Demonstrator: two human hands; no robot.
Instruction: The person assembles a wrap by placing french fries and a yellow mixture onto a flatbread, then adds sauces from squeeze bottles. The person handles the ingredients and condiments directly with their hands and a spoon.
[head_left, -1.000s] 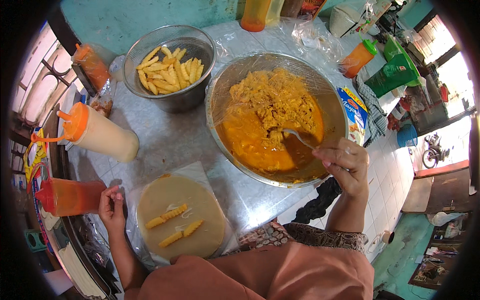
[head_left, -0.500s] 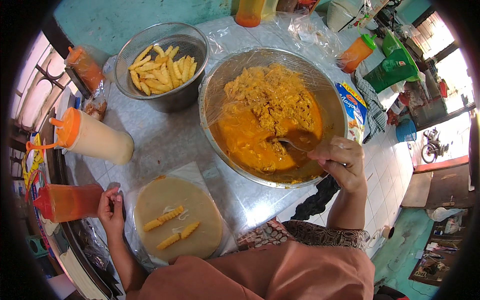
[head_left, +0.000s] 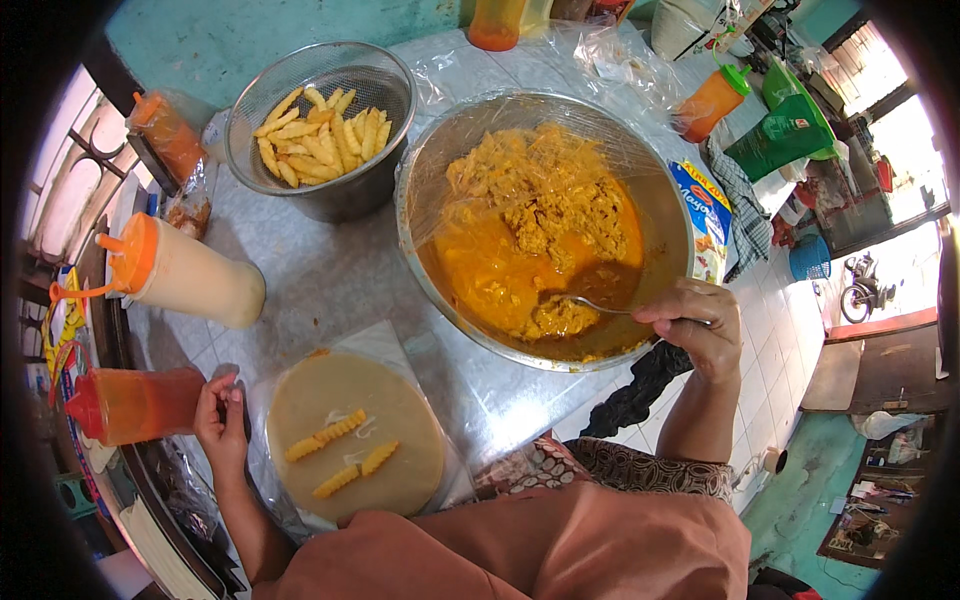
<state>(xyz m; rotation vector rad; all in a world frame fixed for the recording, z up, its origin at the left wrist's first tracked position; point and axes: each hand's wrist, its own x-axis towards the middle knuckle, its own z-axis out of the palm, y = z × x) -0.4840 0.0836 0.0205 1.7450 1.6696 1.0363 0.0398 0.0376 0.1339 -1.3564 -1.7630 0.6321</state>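
My right hand [head_left: 697, 318] is closed round the handle of a metal spoon [head_left: 590, 302]. The spoon's bowl is in the orange saucy filling [head_left: 545, 215], scooping up a lump near the right front of a large steel bowl [head_left: 420, 285]. Cling film partly covers that bowl. My left hand [head_left: 222, 415] rests with loosely bent fingers and nothing visible in it, beside a red sauce bottle [head_left: 150, 405] lying towards it. Just right of the hand, a stack of round pale wrappers [head_left: 405, 435] lies on clear plastic. On the top wrapper are crinkle-cut fries [head_left: 326, 436] and a white smear.
A mesh strainer of fries [head_left: 325, 140] sits in a dark pot behind. A cream-coloured squeeze bottle [head_left: 200, 280] with an orange cap lies at left. A blue mayonnaise packet [head_left: 703, 215] and an orange bottle with green cap [head_left: 715, 105] stand beyond the bowl's right side.
My right hand has moved slightly right and drawn the spoon with it through the filling, where a lump now shows at its tip. The left hand stays put.
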